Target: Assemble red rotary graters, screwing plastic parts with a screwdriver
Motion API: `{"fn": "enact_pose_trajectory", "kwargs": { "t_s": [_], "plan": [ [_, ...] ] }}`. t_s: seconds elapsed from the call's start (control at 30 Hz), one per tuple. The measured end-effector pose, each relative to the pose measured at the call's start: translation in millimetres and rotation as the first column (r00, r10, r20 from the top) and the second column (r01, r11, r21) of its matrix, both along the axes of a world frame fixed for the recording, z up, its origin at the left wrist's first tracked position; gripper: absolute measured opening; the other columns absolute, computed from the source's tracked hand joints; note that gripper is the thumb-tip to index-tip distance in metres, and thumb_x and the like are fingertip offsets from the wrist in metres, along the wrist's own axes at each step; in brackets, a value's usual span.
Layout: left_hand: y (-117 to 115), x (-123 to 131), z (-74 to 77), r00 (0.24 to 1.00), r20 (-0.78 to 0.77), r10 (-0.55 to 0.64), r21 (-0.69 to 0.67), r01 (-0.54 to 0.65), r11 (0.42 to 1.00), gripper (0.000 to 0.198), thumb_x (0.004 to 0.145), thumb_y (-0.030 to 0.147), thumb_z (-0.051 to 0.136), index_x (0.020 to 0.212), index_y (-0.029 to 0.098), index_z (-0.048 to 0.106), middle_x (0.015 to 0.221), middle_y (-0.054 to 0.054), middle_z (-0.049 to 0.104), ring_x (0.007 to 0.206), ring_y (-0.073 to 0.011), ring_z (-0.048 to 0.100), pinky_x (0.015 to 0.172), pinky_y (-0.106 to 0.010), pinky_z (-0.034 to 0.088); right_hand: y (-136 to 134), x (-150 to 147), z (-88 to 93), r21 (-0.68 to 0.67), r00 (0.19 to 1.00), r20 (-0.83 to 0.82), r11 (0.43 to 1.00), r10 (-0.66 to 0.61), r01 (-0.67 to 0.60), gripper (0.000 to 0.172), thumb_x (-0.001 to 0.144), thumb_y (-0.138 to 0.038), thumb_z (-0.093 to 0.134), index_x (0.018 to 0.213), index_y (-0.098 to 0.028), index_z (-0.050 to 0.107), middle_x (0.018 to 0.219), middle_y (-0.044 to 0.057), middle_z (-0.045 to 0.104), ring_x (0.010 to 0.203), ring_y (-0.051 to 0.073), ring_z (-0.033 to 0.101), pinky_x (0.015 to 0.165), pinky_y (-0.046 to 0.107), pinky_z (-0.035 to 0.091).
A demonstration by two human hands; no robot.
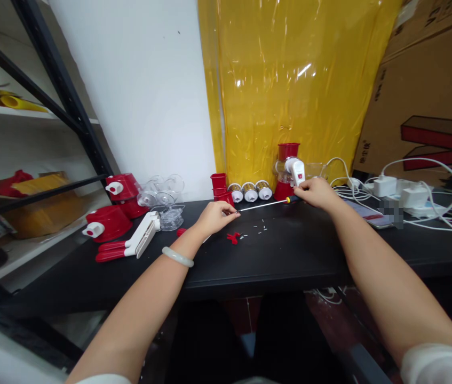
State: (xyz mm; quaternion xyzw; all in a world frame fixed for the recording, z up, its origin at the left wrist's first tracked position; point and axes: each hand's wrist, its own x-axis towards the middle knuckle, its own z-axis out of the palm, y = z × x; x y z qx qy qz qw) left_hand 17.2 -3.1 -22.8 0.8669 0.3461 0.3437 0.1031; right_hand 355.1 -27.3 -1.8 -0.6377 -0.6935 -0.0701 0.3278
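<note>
My right hand (317, 193) grips the dark, yellow-banded handle of a long screwdriver (263, 205). Its thin metal shaft points left across the table. At the tip, the thumb and fingers of my left hand (217, 217) are pinched together; whatever small thing lies between them is hidden. Just below the shaft are several small screws (264, 229), scattered near a red three-armed plastic piece (232, 238). Behind my right hand stands an assembled red and white rotary grater (288, 173). Part of a red-ended piece (181, 232) shows beside my left wrist.
Red bases (108, 224), white-and-red handles (132, 242) and clear plastic parts (169, 216) stand left on the black table (290, 253). Red hoppers (220, 186) and metal drums (250, 192) line the back. Chargers (413, 196), cables and a phone (386, 216) lie right.
</note>
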Motion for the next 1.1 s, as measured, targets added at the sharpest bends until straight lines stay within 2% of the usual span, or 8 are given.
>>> {"fn": "enact_pose_trajectory", "kwargs": {
  "t_s": [0.37,0.9,1.1],
  "plan": [
    [4.6,-2.4,-0.7,1.0,-0.024,0.0,-0.002,0.0,1.0,0.02,0.08,0.038,0.068,0.084,0.019,0.075,0.089,-0.005,0.074,0.08,-0.0156,0.066,0.078,-0.027,0.05,-1.8,-1.5,0.8,-0.006,1.0,-0.003,1.0,-0.011,0.01,0.039,0.079,-0.044,0.048,0.049,-0.019,0.054,0.048,0.001,0.053,0.052,0.014,0.048,0.054,0.027,0.03],
    [2.8,-2.0,1.2,0.999,-0.01,-0.049,-0.017,0.049,0.999,0.015,0.081,0.03,0.067,0.086,0.02,0.076,0.094,-0.006,0.074,0.086,-0.0166,0.067,0.078,-0.027,0.051,-2.4,-0.3,1.3,0.003,1.0,0.0,1.0,-0.029,0.029,0.038,0.079,-0.043,0.048,0.05,-0.019,0.055,0.048,0.001,0.055,0.053,0.014,0.05,0.054,0.027,0.03],
    [2.4,-2.7,1.1,0.991,-0.115,-0.065,-0.048,0.06,0.997,0.02,0.083,0.033,0.064,0.096,0.022,0.076,0.095,-0.006,0.074,0.086,-0.017,0.066,0.078,-0.028,0.049,-3.9,-0.7,1.9,0.001,0.999,0.003,0.999,-0.037,0.037,0.037,0.078,-0.042,0.048,0.05,-0.019,0.056,0.049,0.002,0.056,0.053,0.014,0.05,0.053,0.027,0.03]
  ]
}}
